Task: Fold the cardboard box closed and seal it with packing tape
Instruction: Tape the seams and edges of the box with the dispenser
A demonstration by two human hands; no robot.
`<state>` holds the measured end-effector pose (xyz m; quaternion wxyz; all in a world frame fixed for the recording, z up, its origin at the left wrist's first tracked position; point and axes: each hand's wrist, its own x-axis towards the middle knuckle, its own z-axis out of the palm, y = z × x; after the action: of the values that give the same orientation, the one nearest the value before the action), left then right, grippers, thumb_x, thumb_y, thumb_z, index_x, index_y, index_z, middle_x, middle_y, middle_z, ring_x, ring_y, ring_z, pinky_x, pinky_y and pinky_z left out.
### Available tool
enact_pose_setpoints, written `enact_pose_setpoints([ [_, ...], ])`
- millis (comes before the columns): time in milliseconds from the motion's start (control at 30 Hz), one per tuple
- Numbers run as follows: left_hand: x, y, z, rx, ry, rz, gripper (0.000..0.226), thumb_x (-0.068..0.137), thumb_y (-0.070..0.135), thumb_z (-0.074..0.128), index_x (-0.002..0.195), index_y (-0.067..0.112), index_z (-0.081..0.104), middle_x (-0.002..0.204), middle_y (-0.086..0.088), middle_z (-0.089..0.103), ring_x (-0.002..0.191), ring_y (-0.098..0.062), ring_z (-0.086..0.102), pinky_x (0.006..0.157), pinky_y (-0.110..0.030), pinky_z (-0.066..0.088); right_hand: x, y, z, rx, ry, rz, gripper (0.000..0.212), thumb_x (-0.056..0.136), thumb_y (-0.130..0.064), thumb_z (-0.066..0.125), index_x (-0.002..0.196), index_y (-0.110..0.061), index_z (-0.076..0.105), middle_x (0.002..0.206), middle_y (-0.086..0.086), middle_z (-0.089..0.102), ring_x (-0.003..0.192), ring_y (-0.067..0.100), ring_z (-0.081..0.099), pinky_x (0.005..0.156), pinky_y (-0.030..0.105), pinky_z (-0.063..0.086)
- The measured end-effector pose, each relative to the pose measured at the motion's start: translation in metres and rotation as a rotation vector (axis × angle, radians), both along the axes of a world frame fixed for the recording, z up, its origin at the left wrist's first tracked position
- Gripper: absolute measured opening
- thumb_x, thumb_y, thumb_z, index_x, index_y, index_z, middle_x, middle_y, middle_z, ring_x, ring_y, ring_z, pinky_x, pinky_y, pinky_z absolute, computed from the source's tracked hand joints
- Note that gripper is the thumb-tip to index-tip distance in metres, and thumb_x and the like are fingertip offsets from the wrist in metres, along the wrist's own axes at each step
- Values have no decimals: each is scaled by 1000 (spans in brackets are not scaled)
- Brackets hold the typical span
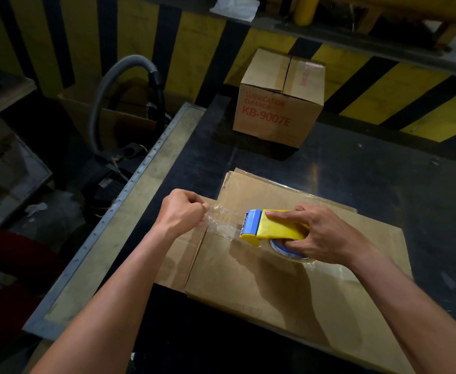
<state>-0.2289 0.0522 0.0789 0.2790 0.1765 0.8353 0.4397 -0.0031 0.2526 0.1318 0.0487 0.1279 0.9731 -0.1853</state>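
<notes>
A brown cardboard box [275,287] lies on the dark table, its closed top facing me. My right hand [318,233] grips a yellow and blue tape dispenser [270,225] resting on the box top, fingers through the tape roll [289,252]. My left hand [183,211] is closed, pinching the free end of the clear tape [221,221]. The strip is stretched between my left fingers and the dispenser's blue blade end, over the left edge of the box.
A second, closed box [278,103] printed "LUBRICATION CLEANER KB-9007E" stands at the back of the table [383,171]. The table's metal-edged left rim [129,190] borders a drop to the floor, where a grey hose [113,85] and a machine sit. A yellow-black striped wall runs behind.
</notes>
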Motion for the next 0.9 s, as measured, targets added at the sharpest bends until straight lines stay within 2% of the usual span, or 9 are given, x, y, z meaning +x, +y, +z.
enact_pose_setpoints([
  [200,-6,3,2,0,114,-41,14,91,25,71,77,22,76,75,1,74,75,-16,73,73,-35,63,-1,-2,0,10,-8,-18,66,84,-54,66,143,-49,37,89,-22,40,83,6,45,64,18,35],
  [467,-17,5,-8,-51,-10,-77,12,89,20,74,77,17,77,75,-3,74,72,-16,74,78,-39,65,-2,-3,-2,6,-6,-25,65,84,-54,66,142,-50,39,90,-18,44,83,5,45,64,18,35],
  [567,-16,4,-11,-45,-27,-73,13,89,19,73,77,17,77,72,0,73,67,-11,71,76,-34,64,-2,-2,-2,3,-11,-29,64,84,-55,66,141,-52,38,92,-12,49,83,8,46,66,21,39],
  [700,-11,4,-11,-33,-32,-75,15,91,14,72,77,15,77,70,-3,72,70,-14,70,71,-29,62,-3,-3,0,0,-20,-27,63,84,-55,66,140,-54,36,94,-8,51,83,11,47,68,27,43],
  [900,-10,3,-18,14,-79,-70,16,92,13,72,77,12,76,69,-6,71,69,-16,68,72,-33,63,-5,-3,-1,5,-28,-26,64,84,-55,66,141,-53,37,93,-10,49,83,10,46,66,22,40],
])
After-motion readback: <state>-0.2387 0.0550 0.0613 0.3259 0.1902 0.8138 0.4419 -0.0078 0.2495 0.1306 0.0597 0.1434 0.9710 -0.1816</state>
